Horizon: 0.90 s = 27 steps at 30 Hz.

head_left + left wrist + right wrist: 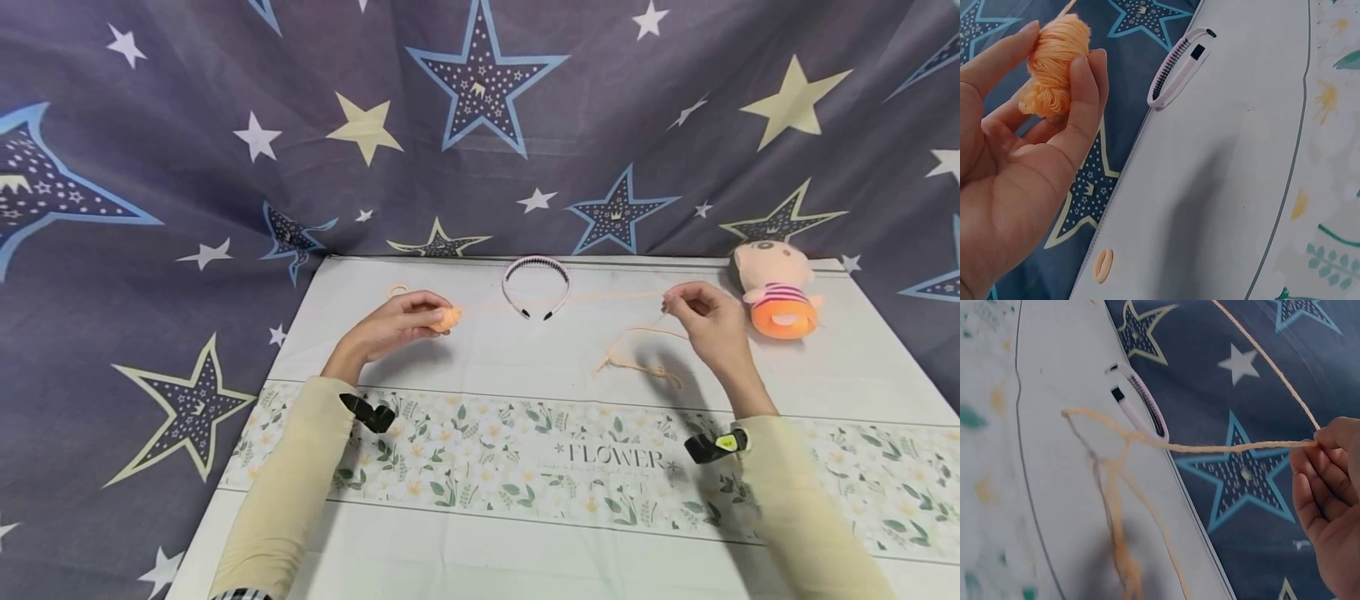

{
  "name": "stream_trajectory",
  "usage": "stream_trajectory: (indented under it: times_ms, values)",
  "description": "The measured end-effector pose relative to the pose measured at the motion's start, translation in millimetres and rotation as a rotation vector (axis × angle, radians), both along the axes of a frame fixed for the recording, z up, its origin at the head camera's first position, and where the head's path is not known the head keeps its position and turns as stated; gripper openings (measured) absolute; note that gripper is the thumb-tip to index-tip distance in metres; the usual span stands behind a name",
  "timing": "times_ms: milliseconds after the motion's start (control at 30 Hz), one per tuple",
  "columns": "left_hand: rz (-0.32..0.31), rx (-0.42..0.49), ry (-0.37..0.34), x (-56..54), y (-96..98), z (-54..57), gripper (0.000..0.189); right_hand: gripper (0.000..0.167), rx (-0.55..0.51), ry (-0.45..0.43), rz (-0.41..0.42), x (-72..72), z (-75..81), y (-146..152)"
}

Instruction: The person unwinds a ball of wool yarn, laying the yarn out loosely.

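Note:
My left hand (408, 318) holds a small wound bundle of orange yarn (1060, 62) between thumb and fingers, raised over the table. From the bundle a strand of yarn (600, 297) runs across to my right hand (708, 317), which pinches it between thumb and fingertips. Past the pinch, the loose yarn tail (1235, 448) hangs down to the left in the right wrist view. Its tangled end (637, 365) shows below the right hand in the head view.
A pink headband (537, 260) with black teeth lies at the table's back middle. A plush doll (780, 287) with a striped top sits at the back right. A small peach-coloured loop (1103, 266) lies near the left hand. A starry curtain (480, 192) hangs behind the table.

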State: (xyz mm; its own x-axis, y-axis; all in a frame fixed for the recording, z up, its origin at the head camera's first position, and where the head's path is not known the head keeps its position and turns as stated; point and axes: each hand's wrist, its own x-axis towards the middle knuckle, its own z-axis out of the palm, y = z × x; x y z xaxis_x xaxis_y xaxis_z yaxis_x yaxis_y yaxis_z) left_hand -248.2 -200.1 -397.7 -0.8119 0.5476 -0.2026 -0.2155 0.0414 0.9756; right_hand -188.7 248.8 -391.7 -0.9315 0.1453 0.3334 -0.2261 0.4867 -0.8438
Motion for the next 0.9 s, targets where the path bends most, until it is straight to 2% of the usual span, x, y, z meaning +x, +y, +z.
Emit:
stream_trajectory:
  times_ms: [100,433,700,900]
  values:
    - [0.004,0.000,0.002,-0.1,-2.8,0.7,0.023,0.022,0.028,-0.016,-0.036,2.7,-9.0,18.3]
    - [0.031,0.013,-0.018,-0.1,-9.8,3.0,0.020,0.021,0.078,-0.082,-0.147,25.1,-20.5,63.2]
    - [0.042,0.059,0.013,-1.6,-16.0,5.8,0.020,0.024,0.119,-0.136,-0.209,43.0,-31.6,87.7]
    - [0.041,0.076,0.014,-2.3,-18.9,9.3,0.018,0.024,0.148,-0.148,-0.240,49.8,-37.6,99.5]
